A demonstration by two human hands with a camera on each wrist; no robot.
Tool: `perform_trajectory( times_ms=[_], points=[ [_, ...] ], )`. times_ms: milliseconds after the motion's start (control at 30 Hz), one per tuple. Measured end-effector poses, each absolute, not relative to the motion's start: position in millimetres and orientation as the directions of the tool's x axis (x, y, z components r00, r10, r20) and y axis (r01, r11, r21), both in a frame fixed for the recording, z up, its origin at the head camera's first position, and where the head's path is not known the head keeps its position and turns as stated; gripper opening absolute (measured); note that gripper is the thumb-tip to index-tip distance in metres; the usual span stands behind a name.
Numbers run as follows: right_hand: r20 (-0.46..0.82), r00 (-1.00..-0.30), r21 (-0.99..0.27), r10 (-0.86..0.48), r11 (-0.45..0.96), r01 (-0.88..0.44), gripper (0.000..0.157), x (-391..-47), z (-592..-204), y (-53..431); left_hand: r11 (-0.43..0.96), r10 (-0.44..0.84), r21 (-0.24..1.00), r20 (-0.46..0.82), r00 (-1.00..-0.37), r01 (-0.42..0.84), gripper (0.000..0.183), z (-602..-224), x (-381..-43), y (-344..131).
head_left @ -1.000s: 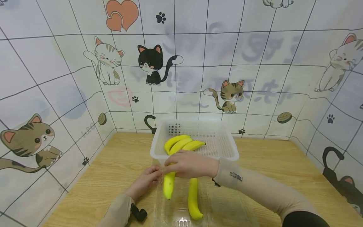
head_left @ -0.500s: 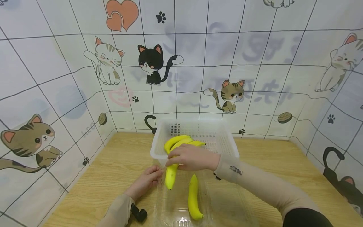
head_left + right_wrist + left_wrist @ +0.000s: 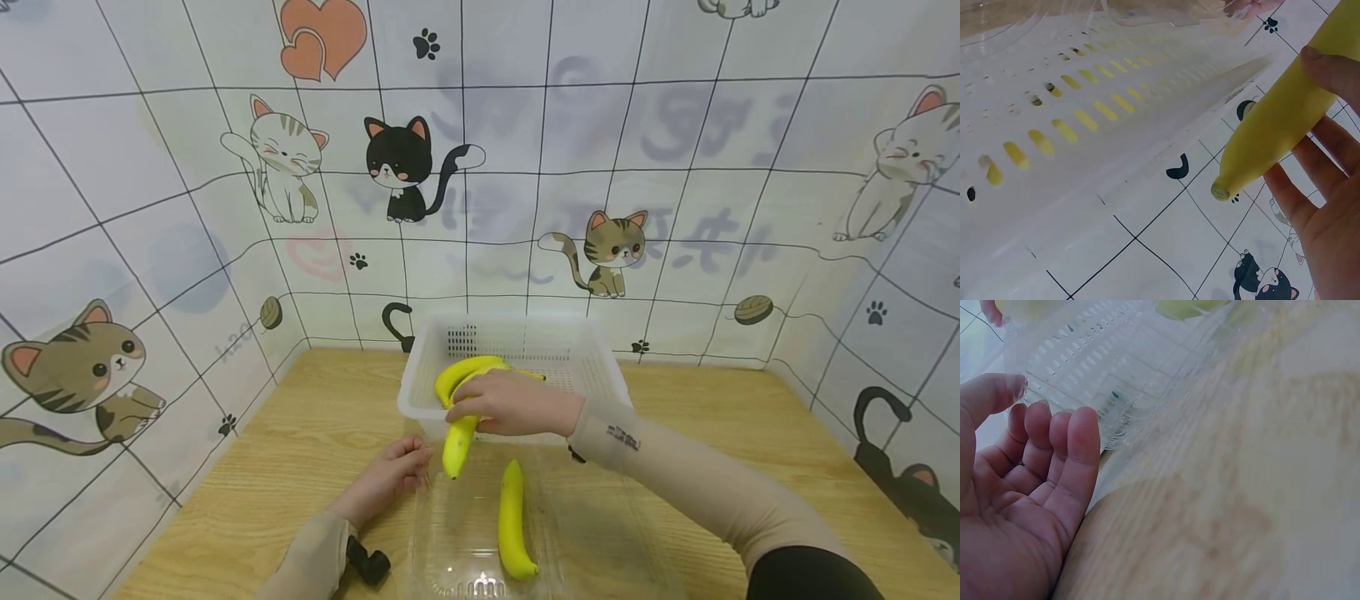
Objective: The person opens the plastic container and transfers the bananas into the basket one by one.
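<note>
My right hand (image 3: 517, 402) grips a yellow banana (image 3: 459, 450) at the front rim of the white plastic basket (image 3: 626, 404). In the right wrist view, thumb and fingers lie on opposite sides of this banana (image 3: 1285, 119), its blunt tip pointing down-left. Inside the basket, more bananas (image 3: 461, 372) are partly hidden behind the right hand. Nearer the front, a single banana (image 3: 513, 525) lies in a clear plastic container (image 3: 457, 542). My left hand (image 3: 390, 477) pinches that container's left edge; the left wrist view has the thumb and curled fingers (image 3: 1082, 434) at its rim.
The wooden tabletop (image 3: 712, 450) spreads around the containers. Behind and on both sides stands a tiled-pattern wall covering (image 3: 495, 208) with cartoon cats. The basket sits close to the back wall, directly behind the clear container.
My right hand has carried its banana up and away from above the clear container, slightly right, toward the basket. My left hand and the lying banana keep their places.
</note>
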State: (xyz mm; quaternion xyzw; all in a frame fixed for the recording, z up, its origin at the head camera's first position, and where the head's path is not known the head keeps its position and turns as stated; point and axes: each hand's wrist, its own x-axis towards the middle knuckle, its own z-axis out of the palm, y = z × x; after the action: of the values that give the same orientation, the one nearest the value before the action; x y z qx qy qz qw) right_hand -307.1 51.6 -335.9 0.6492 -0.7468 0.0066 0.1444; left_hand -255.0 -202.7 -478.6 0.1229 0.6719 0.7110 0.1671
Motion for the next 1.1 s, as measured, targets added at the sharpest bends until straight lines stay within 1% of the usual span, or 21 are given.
perform_trajectory(
  times_ms=[133,233,467,800,1033,1100],
  points=[
    [0.223,-0.124,0.16,-0.967,0.162,-0.974,0.035,-313,-336,54,-0.033,0.406,0.997,-0.049,-0.913,-0.069,0.016,-479,-255,-203],
    [0.223,-0.143,0.139,-0.964,0.177,-0.974,0.035,-318,-335,57,-0.033,0.407,0.997,-0.05,-0.912,-0.069,0.017,-480,-255,-203],
    [0.216,-0.177,0.09,-0.96,0.2,-0.976,0.034,-328,-334,62,-0.033,0.407,0.997,-0.047,-0.912,-0.066,0.017,-479,-254,-203],
    [0.164,-0.274,0.057,-0.948,0.286,-0.957,0.039,-340,-331,64,-0.029,0.411,0.998,-0.043,-0.911,-0.06,0.016,-478,-254,-203],
    [0.155,-0.316,0.027,-0.936,0.324,-0.946,0.038,-349,-331,70,-0.018,0.401,0.998,-0.049,-0.915,-0.062,0.016,-479,-255,-203],
    [0.143,-0.339,0.028,-0.93,0.347,-0.938,0.039,-351,-331,72,-0.018,0.398,0.998,-0.05,-0.916,-0.062,0.016,-479,-255,-203]
  ],
)
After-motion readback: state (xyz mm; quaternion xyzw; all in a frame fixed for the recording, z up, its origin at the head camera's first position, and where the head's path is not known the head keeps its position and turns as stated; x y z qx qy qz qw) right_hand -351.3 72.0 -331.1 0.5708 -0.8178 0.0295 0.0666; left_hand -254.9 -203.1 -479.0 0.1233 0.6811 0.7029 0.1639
